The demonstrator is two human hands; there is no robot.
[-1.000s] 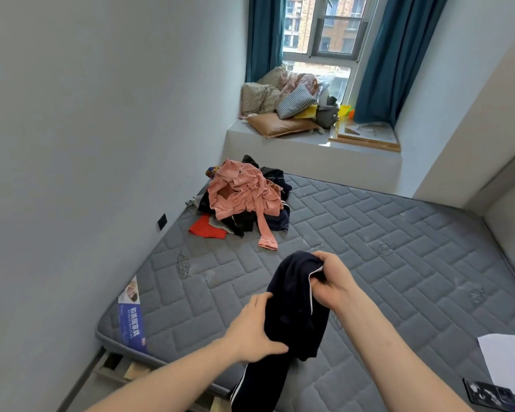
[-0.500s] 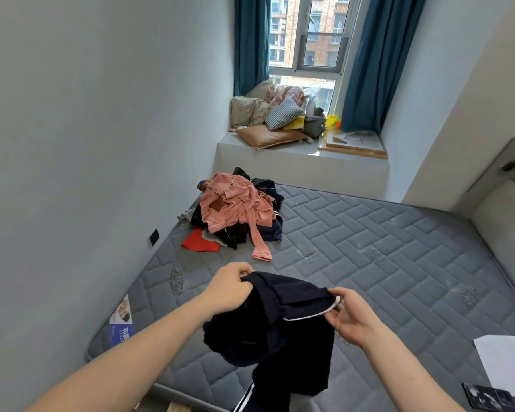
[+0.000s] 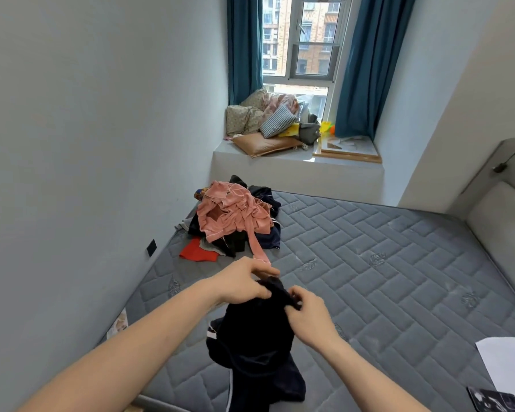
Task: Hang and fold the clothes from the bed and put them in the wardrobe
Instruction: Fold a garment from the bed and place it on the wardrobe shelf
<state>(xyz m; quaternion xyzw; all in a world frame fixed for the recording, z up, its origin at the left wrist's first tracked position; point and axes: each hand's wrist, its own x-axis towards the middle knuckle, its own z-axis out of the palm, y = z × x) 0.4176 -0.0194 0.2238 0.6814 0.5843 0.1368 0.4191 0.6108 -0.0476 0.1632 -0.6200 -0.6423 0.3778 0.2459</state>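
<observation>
Got my left hand (image 3: 244, 282) and right hand (image 3: 308, 315) both pinching the top edge of this dark navy garment with thin white piping (image 3: 257, 337), bunched up and hanging over the grey quilted mattress (image 3: 384, 278). Could be trousers, hard to tell, it's too crumpled. The rest of the clothes pile with the pink velvety top (image 3: 234, 217) sits further up by the wall.
</observation>
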